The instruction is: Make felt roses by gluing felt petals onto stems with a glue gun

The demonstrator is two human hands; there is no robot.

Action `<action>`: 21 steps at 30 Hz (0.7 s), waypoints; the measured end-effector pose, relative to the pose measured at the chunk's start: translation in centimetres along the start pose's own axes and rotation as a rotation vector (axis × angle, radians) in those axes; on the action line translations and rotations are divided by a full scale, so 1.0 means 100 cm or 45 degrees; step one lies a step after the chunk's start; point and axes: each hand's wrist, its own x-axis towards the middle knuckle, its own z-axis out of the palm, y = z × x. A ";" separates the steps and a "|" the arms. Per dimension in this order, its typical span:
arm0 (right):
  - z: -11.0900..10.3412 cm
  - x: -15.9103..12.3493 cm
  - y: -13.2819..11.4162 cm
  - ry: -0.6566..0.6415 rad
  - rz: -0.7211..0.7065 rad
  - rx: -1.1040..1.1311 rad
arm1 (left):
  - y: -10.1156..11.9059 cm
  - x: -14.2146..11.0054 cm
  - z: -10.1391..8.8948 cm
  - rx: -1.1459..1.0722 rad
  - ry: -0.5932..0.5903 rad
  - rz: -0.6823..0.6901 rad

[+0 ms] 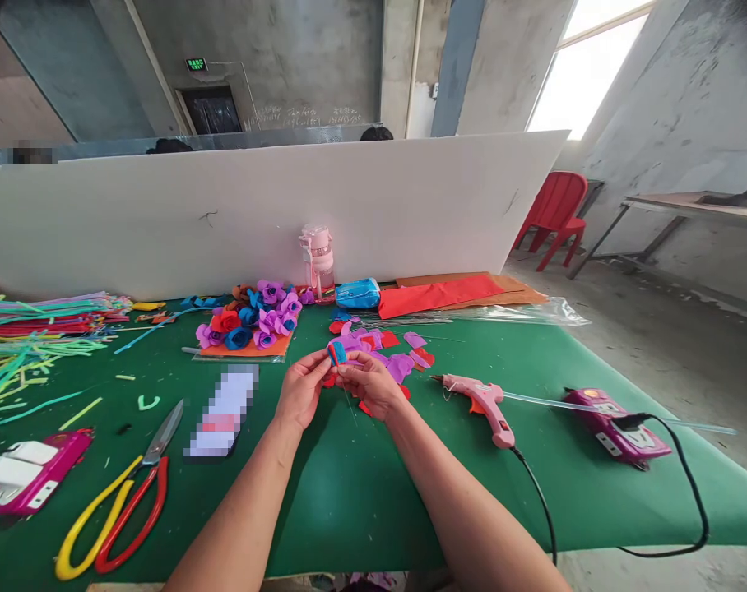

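Observation:
Both hands meet over the middle of the green table, fingers pinched around a small blue and red paper flower piece (337, 353). My left hand (303, 385) grips it from the left, and my right hand (372, 381) from the right. A thin wire shows below the fingers. Just behind the hands lie loose purple petals (400, 367) and red petals (389, 339). To the right of my right hand rests a pink glue gun (483, 403) with a clear glue stick in its back. Finished paper flowers (250, 316) are heaped behind my left hand.
Scissors (142, 485) and a blurred phone (223, 411) lie on the left of the green table (336, 510). Power strips sit at both sides, one a magenta strip (617, 427). A pink bottle (317, 259) and red paper (440, 294) stand or lie before the white partition (238, 214).

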 end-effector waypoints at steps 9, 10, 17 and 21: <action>0.000 0.000 0.002 -0.025 0.014 0.037 | -0.004 0.003 -0.004 -0.032 -0.006 -0.019; 0.001 0.000 0.002 -0.021 0.015 0.037 | -0.004 0.003 -0.004 -0.035 -0.004 -0.023; 0.006 -0.005 -0.001 0.003 -0.004 -0.043 | -0.001 0.001 -0.001 -0.037 -0.009 -0.038; 0.012 -0.008 -0.001 0.030 -0.078 -0.155 | 0.001 -0.001 0.001 -0.038 0.004 -0.034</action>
